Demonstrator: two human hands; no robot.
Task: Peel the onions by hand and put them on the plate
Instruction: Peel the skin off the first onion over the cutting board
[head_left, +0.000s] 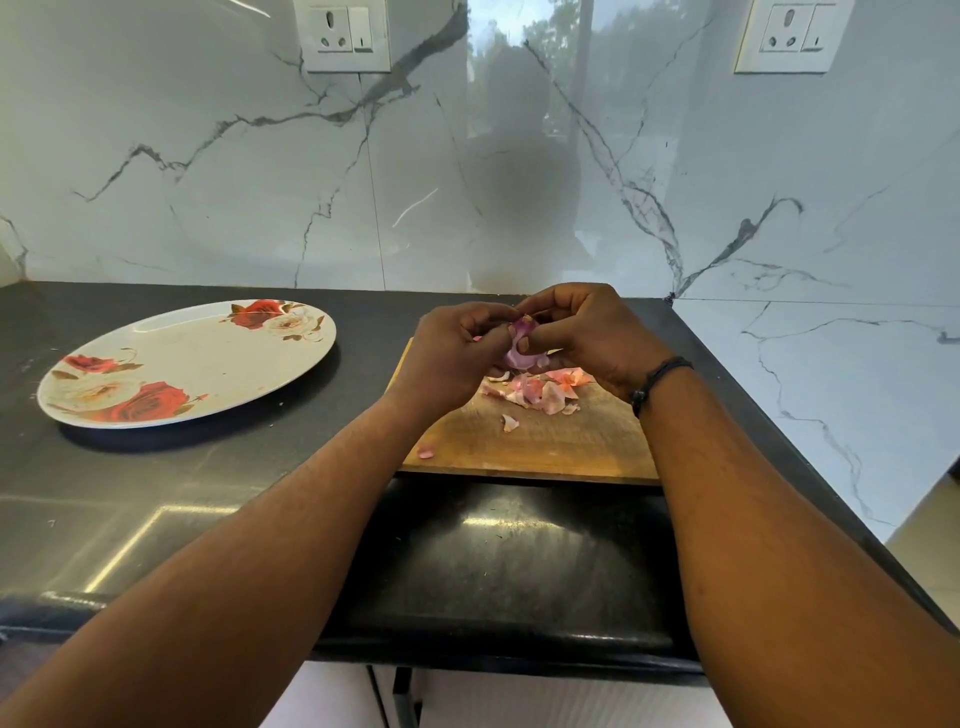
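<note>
Onion (521, 347) pinched between left hand (451, 358) and right hand (587, 332) over the cutting board (545, 441), peeling apparently underway; next, transfer to the bare plate (208, 353).

No readable text, label or number anywhere (plate (187, 364) only rose-patterned).

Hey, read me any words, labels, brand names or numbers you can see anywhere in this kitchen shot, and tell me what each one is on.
None can be read.
Plate: rose pattern only, no lettering.
Left wall socket and right wall socket: no legible marking.
Cutting board: no print visible.
</note>
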